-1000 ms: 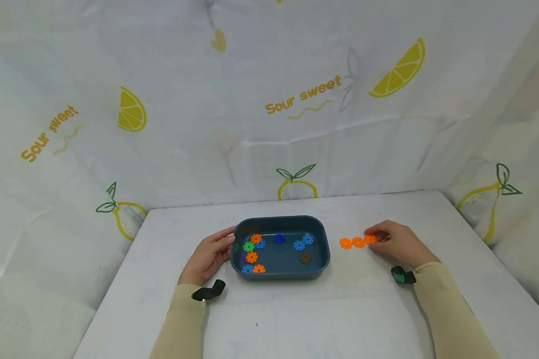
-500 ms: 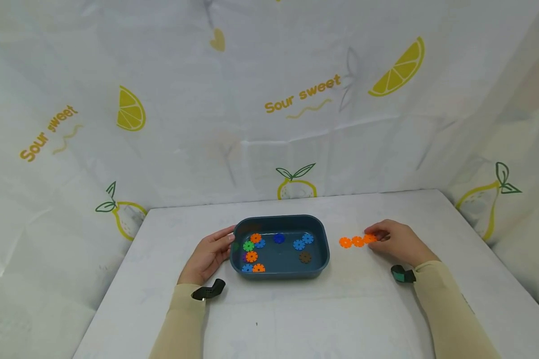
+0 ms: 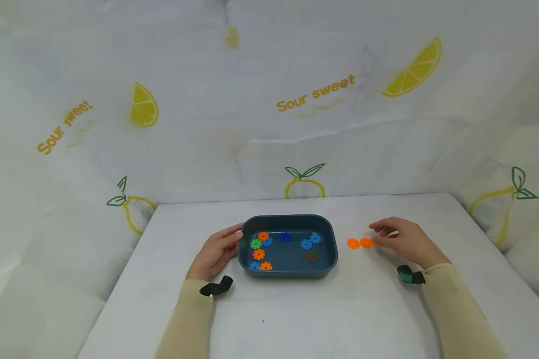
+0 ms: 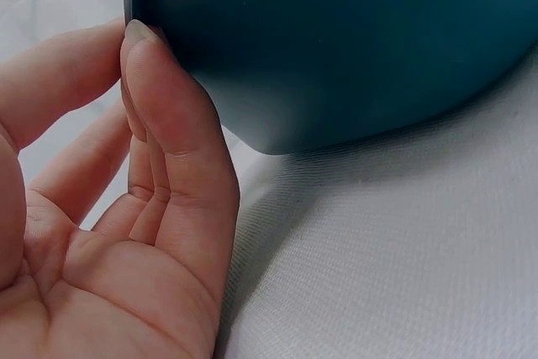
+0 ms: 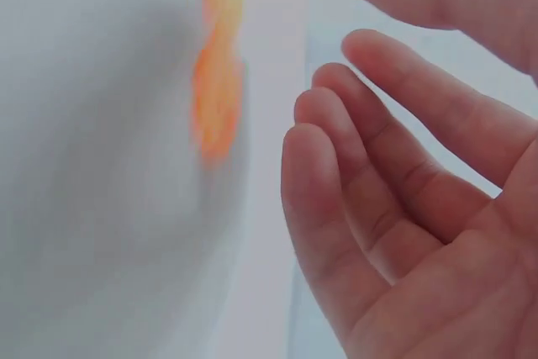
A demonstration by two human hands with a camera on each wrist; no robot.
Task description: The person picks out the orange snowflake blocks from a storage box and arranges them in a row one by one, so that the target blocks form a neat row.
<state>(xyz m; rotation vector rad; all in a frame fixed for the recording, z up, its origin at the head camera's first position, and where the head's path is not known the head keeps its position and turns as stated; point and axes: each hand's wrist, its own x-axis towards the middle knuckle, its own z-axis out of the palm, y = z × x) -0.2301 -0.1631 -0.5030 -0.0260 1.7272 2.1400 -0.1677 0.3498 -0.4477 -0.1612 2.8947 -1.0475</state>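
In the head view my left hand [image 3: 216, 252] grips the left end of a dark blue tray [image 3: 287, 273], thumb and fingers meeting at its rim in the left wrist view. Several notched plastic building discs lie inside: orange [image 3: 259, 254], green [image 3: 256, 244], light blue [image 3: 306, 244], dark blue [image 3: 286, 237] and brown [image 3: 311, 257]. Right of the tray, a row of orange notched discs [image 3: 366, 243] is on the table, its right end partly hidden by my right hand [image 3: 406, 239]. The right wrist view shows that hand's fingers apart from the orange discs [image 5: 217, 98], holding nothing.
A white cloth covers the table [image 3: 323, 319]. Behind it hangs a white curtain [image 3: 233, 164] printed with lemons and lettering. Dark straps [image 3: 217, 286] are on both wrists.
My right hand has let go of the orange discs, its fingers and thumb spreading apart. The left hand stays at the tray. The head view has shifted slightly.
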